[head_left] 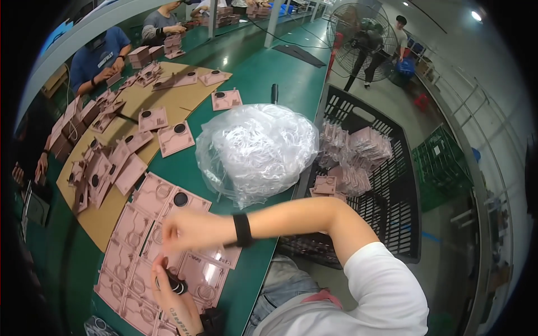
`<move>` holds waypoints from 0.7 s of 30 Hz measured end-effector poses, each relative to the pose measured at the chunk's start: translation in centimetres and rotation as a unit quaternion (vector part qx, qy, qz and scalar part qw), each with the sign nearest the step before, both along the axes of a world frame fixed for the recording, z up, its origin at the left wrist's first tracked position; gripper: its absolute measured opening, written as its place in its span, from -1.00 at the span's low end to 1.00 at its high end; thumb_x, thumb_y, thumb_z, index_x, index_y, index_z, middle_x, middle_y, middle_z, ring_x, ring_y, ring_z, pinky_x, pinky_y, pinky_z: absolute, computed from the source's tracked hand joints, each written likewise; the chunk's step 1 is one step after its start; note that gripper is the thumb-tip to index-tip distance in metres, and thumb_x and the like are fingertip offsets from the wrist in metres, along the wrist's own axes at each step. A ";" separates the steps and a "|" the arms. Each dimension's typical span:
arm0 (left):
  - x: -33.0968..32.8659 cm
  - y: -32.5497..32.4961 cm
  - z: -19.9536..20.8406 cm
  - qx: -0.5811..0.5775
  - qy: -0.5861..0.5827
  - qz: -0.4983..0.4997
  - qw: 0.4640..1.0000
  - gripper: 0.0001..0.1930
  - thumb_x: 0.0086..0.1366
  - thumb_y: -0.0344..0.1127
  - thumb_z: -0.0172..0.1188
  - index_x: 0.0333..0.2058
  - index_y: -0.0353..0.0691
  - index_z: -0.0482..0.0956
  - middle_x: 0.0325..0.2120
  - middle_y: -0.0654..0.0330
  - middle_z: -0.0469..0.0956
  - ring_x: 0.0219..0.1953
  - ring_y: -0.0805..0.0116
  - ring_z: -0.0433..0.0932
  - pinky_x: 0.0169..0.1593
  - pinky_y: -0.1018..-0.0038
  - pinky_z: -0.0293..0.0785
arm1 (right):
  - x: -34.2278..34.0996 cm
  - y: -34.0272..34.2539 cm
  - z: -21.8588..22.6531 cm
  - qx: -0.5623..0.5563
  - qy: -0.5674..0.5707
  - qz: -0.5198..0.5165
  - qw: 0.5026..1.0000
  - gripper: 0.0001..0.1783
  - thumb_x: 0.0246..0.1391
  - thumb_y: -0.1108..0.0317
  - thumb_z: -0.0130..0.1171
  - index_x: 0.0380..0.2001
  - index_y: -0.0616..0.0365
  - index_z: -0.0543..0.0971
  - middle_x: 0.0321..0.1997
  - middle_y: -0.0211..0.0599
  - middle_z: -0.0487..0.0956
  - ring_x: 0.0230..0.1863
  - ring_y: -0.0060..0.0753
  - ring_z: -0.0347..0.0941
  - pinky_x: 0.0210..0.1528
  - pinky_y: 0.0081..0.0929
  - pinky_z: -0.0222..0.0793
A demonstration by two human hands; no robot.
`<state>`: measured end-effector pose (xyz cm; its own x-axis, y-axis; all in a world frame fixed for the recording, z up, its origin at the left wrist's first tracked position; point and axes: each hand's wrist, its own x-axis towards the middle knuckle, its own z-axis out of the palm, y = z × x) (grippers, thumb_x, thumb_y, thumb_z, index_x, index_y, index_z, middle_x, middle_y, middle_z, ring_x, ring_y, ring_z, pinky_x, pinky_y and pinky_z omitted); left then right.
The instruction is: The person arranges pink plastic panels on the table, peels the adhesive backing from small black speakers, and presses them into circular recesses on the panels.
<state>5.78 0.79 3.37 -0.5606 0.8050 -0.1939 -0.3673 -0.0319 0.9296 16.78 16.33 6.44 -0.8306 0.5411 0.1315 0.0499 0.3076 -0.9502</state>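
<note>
While left hand (168,295) half-curls round black discs (179,286), right hand (195,230) (blurred): opening, contents unclear.

A large caged fan (364,38) stands beside the green surface (252,70). Right of the fan are a standing person (401,38), a blue bundle (404,66) and, higher up, a bright ceiling light (476,15). Nearer than the fan sit green crates (443,159); left of it rises a grey post (273,23).

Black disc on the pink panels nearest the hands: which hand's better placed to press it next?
Right, probably. The right hand is just short of the black disc; the left hand is farther back and holds black round parts. Motion blur hides whether the right hand is free.
</note>
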 end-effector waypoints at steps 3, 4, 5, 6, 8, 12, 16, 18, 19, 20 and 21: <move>1.0 0.8 0.6 0.049 -0.042 0.041 0.997 -0.66 0.41 -0.22 -0.06 -0.03 -0.40 0.42 -0.31 0.17 0.49 -0.24 0.46 0.45 -0.20 0.57 0.36 | 0.7 -3.5 1.1 0.016 -0.020 0.058 0.998 -0.74 -0.10 0.28 0.27 -0.50 0.28 0.50 -0.58 -0.21 0.56 -0.51 -0.38 0.52 -0.46 -0.46 0.37; 1.8 1.1 1.2 0.048 -0.053 0.065 0.995 -0.64 0.41 -0.20 -0.06 -0.02 -0.41 0.40 -0.31 0.15 0.49 -0.25 0.47 0.44 -0.21 0.57 0.36 | 0.7 -3.9 1.2 0.025 -0.041 0.059 0.997 -0.73 -0.07 0.26 0.26 -0.50 0.29 0.50 -0.57 -0.20 0.56 -0.51 -0.41 0.52 -0.48 -0.47 0.37; 2.3 1.3 1.7 0.045 -0.064 0.091 0.993 -0.62 0.41 -0.19 -0.07 0.00 -0.43 0.38 -0.31 0.14 0.49 -0.27 0.48 0.43 -0.22 0.57 0.35 | 0.7 -3.7 0.6 0.024 -0.040 0.060 0.997 -0.73 -0.07 0.26 0.26 -0.50 0.29 0.50 -0.57 -0.20 0.56 -0.51 -0.41 0.52 -0.48 -0.47 0.37; 2.6 1.6 1.9 0.043 -0.062 0.093 0.993 -0.62 0.41 -0.19 -0.07 0.00 -0.43 0.38 -0.31 0.14 0.49 -0.27 0.48 0.43 -0.22 0.57 0.35 | 0.7 -3.3 -0.6 0.048 -0.007 0.036 0.998 -0.72 -0.06 0.25 0.27 -0.47 0.28 0.51 -0.54 -0.23 0.57 -0.51 -0.45 0.51 -0.47 -0.50 0.37; 3.0 1.8 2.4 0.059 -0.085 0.101 0.989 -0.65 0.41 -0.21 -0.04 -0.03 -0.41 0.40 -0.33 0.15 0.49 -0.31 0.50 0.42 -0.26 0.56 0.36 | 0.3 -3.0 -2.1 0.092 0.062 -0.004 0.994 -0.72 -0.03 0.23 0.28 -0.42 0.26 0.52 -0.48 -0.28 0.59 -0.50 -0.53 0.50 -0.45 -0.56 0.37; 1.6 1.0 0.7 0.033 -0.077 0.069 0.994 -0.72 0.38 -0.26 0.00 -0.10 -0.39 0.44 -0.37 0.18 0.50 -0.37 0.51 0.42 -0.31 0.58 0.35 | 1.1 -2.7 -1.4 -0.053 0.058 -0.020 0.997 -0.76 0.04 0.29 0.25 -0.37 0.26 0.51 -0.43 -0.34 0.58 -0.46 -0.63 0.47 -0.44 -0.63 0.35; 1.5 0.4 0.9 0.005 -0.048 -0.013 0.999 -0.82 0.34 -0.35 0.07 -0.23 -0.37 0.48 -0.45 0.24 0.49 -0.46 0.55 0.39 -0.38 0.64 0.30 | 0.7 -2.2 -0.8 -0.212 0.061 -0.026 0.975 -0.82 0.12 0.35 0.21 -0.34 0.26 0.50 -0.36 -0.38 0.57 -0.37 -0.68 0.48 -0.39 -0.68 0.38; 2.2 0.9 1.4 0.014 -0.029 -0.016 0.999 -0.84 0.32 -0.36 0.10 -0.27 -0.36 0.50 -0.49 0.28 0.47 -0.49 0.59 0.36 -0.40 0.67 0.26 | 1.1 -1.9 -1.5 -0.257 0.081 -0.040 0.962 -0.85 0.11 0.40 0.21 -0.33 0.26 0.50 -0.34 -0.36 0.59 -0.31 -0.64 0.51 -0.31 -0.65 0.44; 2.0 0.9 1.3 0.004 -0.021 -0.014 1.000 -0.84 0.31 -0.35 0.12 -0.27 -0.35 0.51 -0.49 0.30 0.48 -0.49 0.61 0.35 -0.40 0.68 0.26 | 1.2 -1.8 -1.2 -0.268 0.079 -0.034 0.960 -0.86 0.11 0.42 0.20 -0.33 0.27 0.50 -0.32 -0.35 0.59 -0.30 -0.62 0.52 -0.28 -0.64 0.46; 1.8 0.8 1.3 -0.006 -0.014 -0.013 1.000 -0.84 0.30 -0.35 0.14 -0.27 -0.35 0.51 -0.50 0.31 0.49 -0.50 0.63 0.35 -0.41 0.68 0.26 | 1.3 -1.8 -0.7 -0.278 0.078 -0.029 0.957 -0.87 0.12 0.43 0.19 -0.33 0.27 0.50 -0.31 -0.34 0.59 -0.29 -0.61 0.52 -0.25 -0.63 0.47; 1.8 1.0 1.1 -0.021 -0.010 0.007 1.000 -0.84 0.30 -0.35 0.14 -0.27 -0.35 0.51 -0.50 0.31 0.49 -0.50 0.63 0.35 -0.41 0.68 0.26 | 1.4 -1.7 -0.8 -0.289 0.069 -0.034 0.954 -0.87 0.12 0.43 0.19 -0.32 0.27 0.50 -0.30 -0.33 0.59 -0.28 -0.60 0.53 -0.25 -0.64 0.46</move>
<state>7.55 1.83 4.48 -0.5677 0.7879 -0.2386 -0.3862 0.0011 0.9224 18.15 14.59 5.61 -0.7878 0.6079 -0.0989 -0.0867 -0.2685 -0.9594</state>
